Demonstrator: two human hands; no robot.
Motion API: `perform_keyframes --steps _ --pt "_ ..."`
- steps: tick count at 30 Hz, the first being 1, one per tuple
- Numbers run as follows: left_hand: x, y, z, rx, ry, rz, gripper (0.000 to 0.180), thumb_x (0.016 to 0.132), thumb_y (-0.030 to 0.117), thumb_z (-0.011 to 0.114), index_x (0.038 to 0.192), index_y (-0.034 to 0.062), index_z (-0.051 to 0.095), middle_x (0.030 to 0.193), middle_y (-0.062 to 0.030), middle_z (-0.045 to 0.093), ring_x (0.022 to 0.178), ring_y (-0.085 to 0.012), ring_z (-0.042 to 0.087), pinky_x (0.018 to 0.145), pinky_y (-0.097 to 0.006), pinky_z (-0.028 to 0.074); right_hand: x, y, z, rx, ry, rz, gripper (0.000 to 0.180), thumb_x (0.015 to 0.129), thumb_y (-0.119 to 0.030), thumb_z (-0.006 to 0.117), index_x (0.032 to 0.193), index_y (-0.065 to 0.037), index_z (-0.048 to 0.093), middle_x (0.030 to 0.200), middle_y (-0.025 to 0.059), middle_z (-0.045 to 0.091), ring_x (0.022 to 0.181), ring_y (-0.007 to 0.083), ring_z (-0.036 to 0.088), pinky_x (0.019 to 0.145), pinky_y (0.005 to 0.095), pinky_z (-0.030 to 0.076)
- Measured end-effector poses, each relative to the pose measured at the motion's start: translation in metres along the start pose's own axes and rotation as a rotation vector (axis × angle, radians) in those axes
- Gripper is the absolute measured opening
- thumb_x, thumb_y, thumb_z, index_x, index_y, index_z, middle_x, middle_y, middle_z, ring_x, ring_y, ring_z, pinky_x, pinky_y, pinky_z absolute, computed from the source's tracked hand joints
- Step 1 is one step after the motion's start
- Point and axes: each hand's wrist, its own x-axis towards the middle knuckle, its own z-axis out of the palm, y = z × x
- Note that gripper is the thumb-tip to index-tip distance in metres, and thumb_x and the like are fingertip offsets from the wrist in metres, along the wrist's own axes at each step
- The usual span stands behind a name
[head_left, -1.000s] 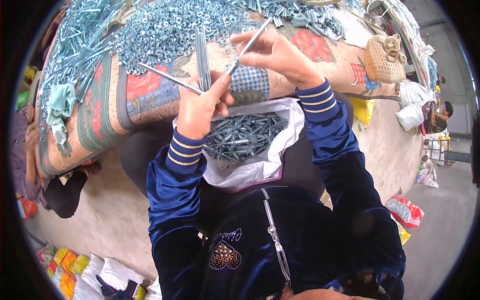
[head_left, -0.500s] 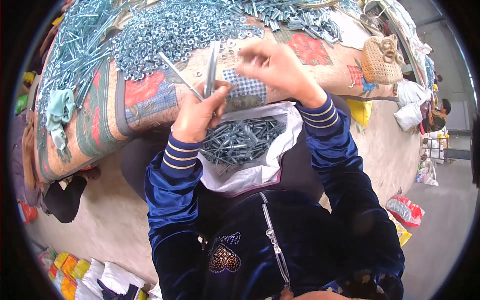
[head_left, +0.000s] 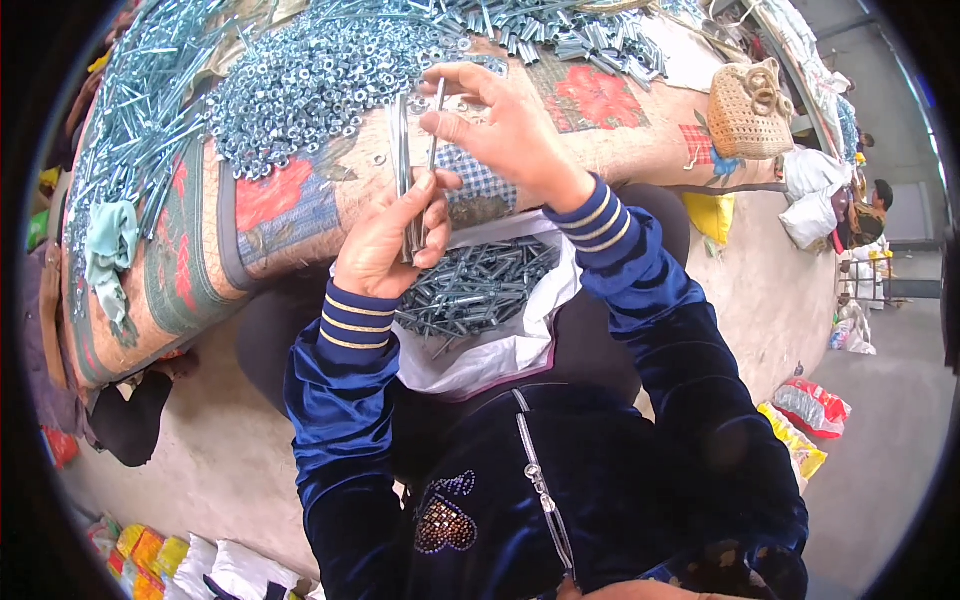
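My left hand is closed round a bundle of slim metal rods, which stand roughly upright over the table edge. One separate metal rod rises from its thumb and forefinger, leaning slightly right. My right hand is beside that rod's upper part. Its thumb and forefinger are apart, with the rod crossing in the gap; the other fingers are partly hidden. Below both hands, a white sack lies open on my lap, holding many metal bolt-like pieces with sleeves.
A patchwork-covered table carries a heap of nuts, long rods at left and short tubes at the back. A green cloth hangs at the left edge. A woven basket stands at right, near white bags.
My right hand has moved left to one rod's upper part. That rod, tilted left before, now stands nearly upright, apart from the bundle. My left hand keeps hold of the rods.
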Motion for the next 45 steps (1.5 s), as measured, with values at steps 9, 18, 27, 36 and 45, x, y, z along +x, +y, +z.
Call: perform_keyframes --steps 9,18,27,36,45 --pt "0.003 0.005 -0.010 0.030 0.099 0.084 0.028 0.093 0.021 0.055 0.113 0.0008 0.054 0.064 0.0039 0.044 0.047 -0.0021 0.035 0.041 -0.017 0.027 0.063 0.125 -0.053 -0.881 0.132 0.313 0.034 0.073 -0.038 0.069 0.082 -0.006 0.069 0.081 0.0151 0.067 0.077 0.0310 0.065 0.071 0.0386 0.052" --pt "0.000 0.009 -0.006 0.125 0.192 0.117 0.027 0.091 0.021 0.059 0.108 0.0010 0.058 0.060 0.0064 0.043 0.043 -0.0009 0.034 0.038 -0.017 0.025 0.056 0.102 -0.092 -0.764 -0.112 0.161 0.027 0.080 -0.026 0.063 0.092 -0.003 0.068 0.076 0.0105 0.066 0.068 0.0225 0.064 0.064 0.0334 0.050" --pt "0.004 0.004 -0.001 0.177 0.160 0.059 0.025 0.090 0.020 0.060 0.105 0.0004 0.059 0.060 0.0066 0.041 0.042 -0.0016 0.032 0.037 -0.017 0.023 0.022 0.039 -0.076 0.080 -0.309 0.059 0.021 0.091 -0.012 0.057 0.108 -0.003 0.063 0.091 -0.0029 0.060 0.082 0.0049 0.051 0.074 0.0202 0.042" --pt "0.006 0.000 -0.002 0.266 0.149 0.034 0.030 0.095 0.024 0.051 0.113 0.0000 0.054 0.062 0.0038 0.046 0.044 -0.0028 0.035 0.038 -0.017 0.024 0.013 0.008 -0.064 0.323 -0.468 0.218 0.020 0.087 -0.011 0.061 0.104 -0.001 0.063 0.087 0.0004 0.060 0.076 0.0070 0.055 0.070 0.0204 0.046" --pt "0.000 0.006 -0.011 0.069 0.272 0.163 0.025 0.093 0.023 0.054 0.109 0.0031 0.057 0.075 -0.0036 0.060 0.049 -0.0062 0.048 0.038 -0.017 0.029 0.009 0.015 -0.030 0.242 -0.300 0.392 0.024 0.083 -0.018 0.066 0.097 0.001 0.066 0.079 0.0012 0.065 0.068 0.0065 0.058 0.059 0.0213 0.047"
